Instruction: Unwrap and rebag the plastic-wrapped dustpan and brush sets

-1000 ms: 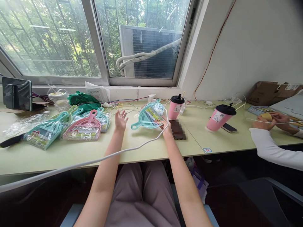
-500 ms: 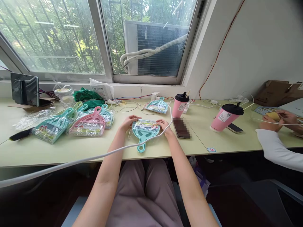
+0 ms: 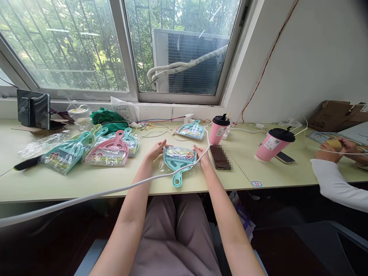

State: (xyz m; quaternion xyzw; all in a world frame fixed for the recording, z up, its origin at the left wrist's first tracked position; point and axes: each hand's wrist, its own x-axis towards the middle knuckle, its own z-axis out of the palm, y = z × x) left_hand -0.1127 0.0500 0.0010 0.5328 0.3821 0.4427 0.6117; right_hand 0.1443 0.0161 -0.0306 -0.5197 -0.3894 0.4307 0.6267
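In front of me lies a small turquoise dustpan (image 3: 177,167) in clear plastic wrap, its handle pointing toward me and a printed picture card (image 3: 181,152) along its far edge. My left hand (image 3: 156,150) is closed at its far left corner, thumb raised along the edge. At the far right corner, my right hand (image 3: 202,154) grips the side with fingers mostly hidden beneath or behind it. A white cable (image 3: 138,186) crosses in front of the dustpan and my right hand.
Several wrapped dustpans (image 3: 107,150) lie to the left, near a black-handled knife (image 3: 27,163). Another wrapped dustpan (image 3: 190,130) sits farther back. To the right are a phone (image 3: 220,157) and two pink cups (image 3: 219,130). A co-worker's hands (image 3: 329,151) hold something yellowish.
The dustpan has shifted slightly to the right between my hands and straightened a little. My left thumb now stands up at its corner, and the right fingers have slid down its side.
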